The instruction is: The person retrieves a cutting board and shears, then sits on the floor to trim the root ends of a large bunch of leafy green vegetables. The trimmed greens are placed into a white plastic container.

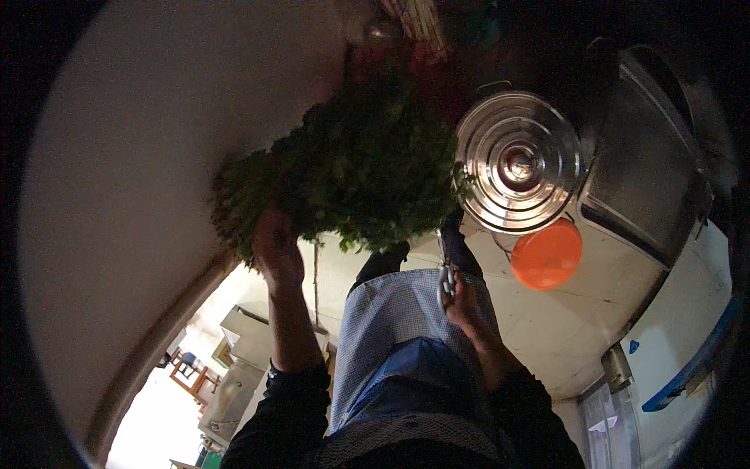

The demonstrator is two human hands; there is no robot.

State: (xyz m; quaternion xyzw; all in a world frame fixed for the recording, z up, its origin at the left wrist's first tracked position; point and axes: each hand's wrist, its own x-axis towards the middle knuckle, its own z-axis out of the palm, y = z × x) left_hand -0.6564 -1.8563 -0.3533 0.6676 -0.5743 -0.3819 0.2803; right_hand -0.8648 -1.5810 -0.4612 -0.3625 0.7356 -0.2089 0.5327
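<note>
A large bunch of leafy green herbs (363, 170) spreads across the upper middle of the view. My left hand (278, 243) is at its lower left edge, closed around part of the greens; the fingers are partly hidden in shadow and leaves. Below the bunch's right side, my right hand (461, 299) holds a pair of metal scissors (445, 275), whose blades point up towards the leaves. A checked apron (375, 305) covers my front, with a blue cloth over its lower part.
Right of the greens sits a round, ringed metal lid (520, 164). Beneath it is an orange round stool or container (546, 254). A large metal appliance or bin (638, 164) stands further right. A pale wall (146, 140) fills the left. The tiled floor (527, 316) shows below.
</note>
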